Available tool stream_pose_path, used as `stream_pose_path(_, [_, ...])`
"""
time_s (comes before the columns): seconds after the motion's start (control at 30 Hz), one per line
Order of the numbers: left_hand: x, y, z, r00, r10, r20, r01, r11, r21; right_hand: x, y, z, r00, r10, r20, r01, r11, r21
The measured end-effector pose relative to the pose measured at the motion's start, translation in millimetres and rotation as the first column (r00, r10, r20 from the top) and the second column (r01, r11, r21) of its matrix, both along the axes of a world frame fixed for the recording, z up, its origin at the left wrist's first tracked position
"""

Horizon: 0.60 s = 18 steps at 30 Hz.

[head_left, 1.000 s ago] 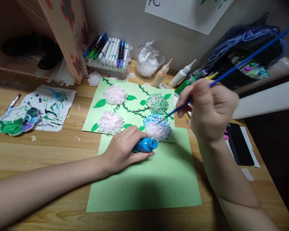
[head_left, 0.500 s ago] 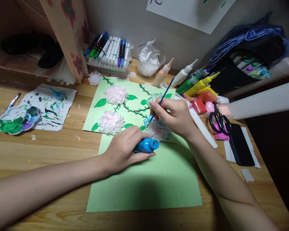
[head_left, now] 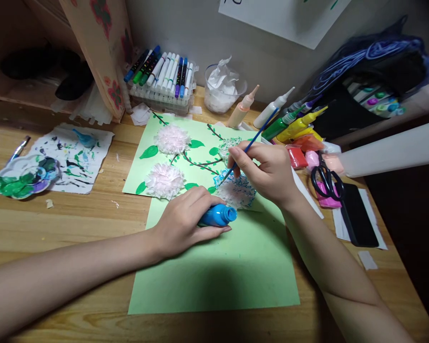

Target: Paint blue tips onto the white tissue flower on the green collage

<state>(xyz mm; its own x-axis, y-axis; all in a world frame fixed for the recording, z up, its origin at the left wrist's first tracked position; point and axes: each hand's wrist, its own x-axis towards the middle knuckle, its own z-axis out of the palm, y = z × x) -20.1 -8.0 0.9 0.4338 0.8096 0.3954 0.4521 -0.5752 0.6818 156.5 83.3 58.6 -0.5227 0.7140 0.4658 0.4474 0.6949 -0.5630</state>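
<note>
My left hand (head_left: 186, 214) is wrapped round a blue paint bottle (head_left: 218, 216), uncapped and lying tilted over the lower green sheet (head_left: 214, 276). In my right hand (head_left: 260, 166) a thin blue paintbrush (head_left: 259, 132) is pinched, its tip at the blue-dabbed paper flower (head_left: 238, 193). That flower is on the upper green sheet (head_left: 137, 164), with two pale pink flowers (head_left: 171, 139) on the left and a green-dabbed flower (head_left: 229, 147) above. Painted leaves and dark branches run between them.
At the left are a paint palette (head_left: 25, 178), a stained tissue (head_left: 82, 166) and another brush (head_left: 20, 146). Markers (head_left: 164, 71), a plastic cup (head_left: 219, 90) and paint bottles (head_left: 289, 124) stand behind. Scissors (head_left: 327, 183) and a phone (head_left: 359, 216) lie right.
My right hand has shifted slightly right, and the brush now leans lower to the right, its tip still by the blue-dabbed flower. My left hand and the bottle have stayed in place.
</note>
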Motion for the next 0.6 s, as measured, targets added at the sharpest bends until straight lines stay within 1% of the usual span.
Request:
stream_pose_path(0.23, [0.2,-0.2,-0.5,1.000,0.004,0.008,-0.004,1.000,0.011,1.0,2.7,-1.7,0.999,0.011,0.043,-0.013,0.998,0.059])
stream_pose_path(0.4, [0.6,0.3,0.3,1.000,-0.002,0.012,0.002,1.000,0.008,2.3,2.1,0.8,1.000,0.001,0.000,-0.001,1.000,0.020])
stream_pose_path(0.6, [0.4,-0.1,0.0,1.000,0.001,0.007,-0.001,1.000,0.007,1.5,2.7,-0.7,1.000,0.016,0.023,-0.017,1.000,0.014])
